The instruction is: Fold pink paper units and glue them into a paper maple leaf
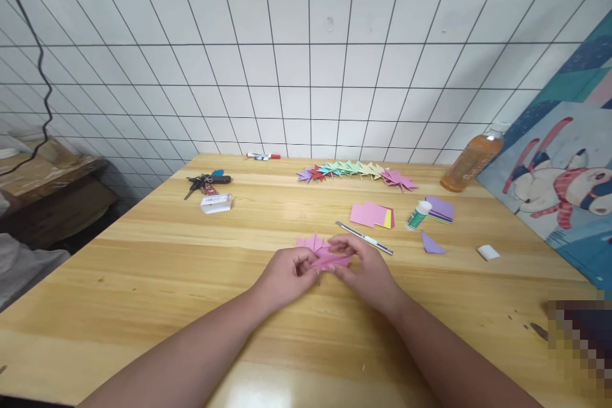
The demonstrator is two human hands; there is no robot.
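Between my hands is a pink folded paper piece, held just above the wooden table. My left hand is closed on its left end, thumb and fingers pinching it. My right hand grips the right side, fingers curled over the top and thumb below. Pointed pink paper folds stick up right behind my left fingers; whether they join the held piece is hidden. A slim craft knife lies just beyond my right hand. Behind it rest pink and yellow paper squares.
A glue stick, purple paper stack, purple folded triangle and white cap-like piece lie right. A colourful folded-paper chain and bottle stand at the back. Keys, a small box and markers are left.
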